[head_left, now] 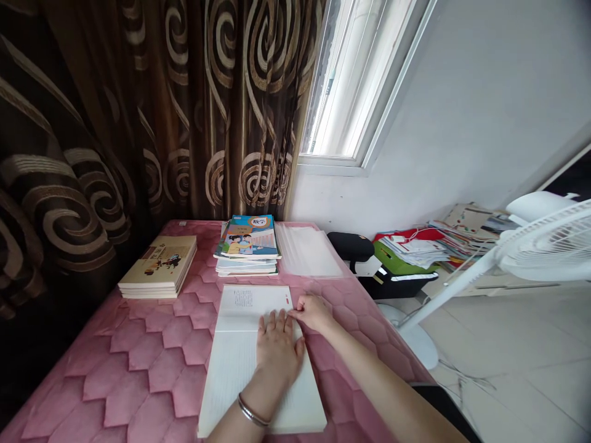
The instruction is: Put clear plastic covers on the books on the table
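Observation:
An open book (231,369) with pale printed pages lies on the pink quilted surface in front of me. Across its pages rests my left hand (279,347), palm down with fingers stretched out flat, a silver bangle on the wrist. At the book's right edge, near the fold, my right hand (314,312) has its fingers closed in a pinch on the edge of the page or book. How much of the paper sits between those fingertips is hidden.
A stack of beige books (159,264) lies to the left, and textbooks with a blue cover (249,237) are piled at the back. Clear plastic sheets (309,249) lie beside them. Right of the bed surface stand a white fan (475,271) and heaped papers (413,246).

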The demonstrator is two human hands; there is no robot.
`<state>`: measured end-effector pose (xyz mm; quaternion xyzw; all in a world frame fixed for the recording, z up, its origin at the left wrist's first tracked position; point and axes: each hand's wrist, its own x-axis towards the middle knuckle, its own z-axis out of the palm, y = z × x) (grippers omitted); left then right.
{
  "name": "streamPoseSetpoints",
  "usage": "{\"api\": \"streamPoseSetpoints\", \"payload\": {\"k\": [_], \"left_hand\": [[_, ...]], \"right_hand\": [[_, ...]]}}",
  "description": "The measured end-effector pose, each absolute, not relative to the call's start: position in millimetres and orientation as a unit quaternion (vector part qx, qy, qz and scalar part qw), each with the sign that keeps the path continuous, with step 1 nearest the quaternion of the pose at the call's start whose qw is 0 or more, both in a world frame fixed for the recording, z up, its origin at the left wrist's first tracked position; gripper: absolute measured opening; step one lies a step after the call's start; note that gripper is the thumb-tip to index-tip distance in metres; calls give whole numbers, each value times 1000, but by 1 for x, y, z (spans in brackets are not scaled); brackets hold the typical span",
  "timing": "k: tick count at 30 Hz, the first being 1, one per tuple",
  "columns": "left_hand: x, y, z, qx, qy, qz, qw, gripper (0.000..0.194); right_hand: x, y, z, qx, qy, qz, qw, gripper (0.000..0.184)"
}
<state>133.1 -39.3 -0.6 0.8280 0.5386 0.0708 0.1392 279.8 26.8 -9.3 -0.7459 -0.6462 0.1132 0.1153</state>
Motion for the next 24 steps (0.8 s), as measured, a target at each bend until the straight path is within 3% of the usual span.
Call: {"api": "streamPoseSetpoints", "payload": {"k": [11, 24], "left_hand": [[132, -41, 4, 826, 540, 65, 149, 60], [134, -37, -4, 828, 541, 65, 134, 61]], "right_hand": [[277, 84, -6, -782, -606, 94, 111, 42], [276, 28, -10, -751, -632, 129, 145, 24]]}}
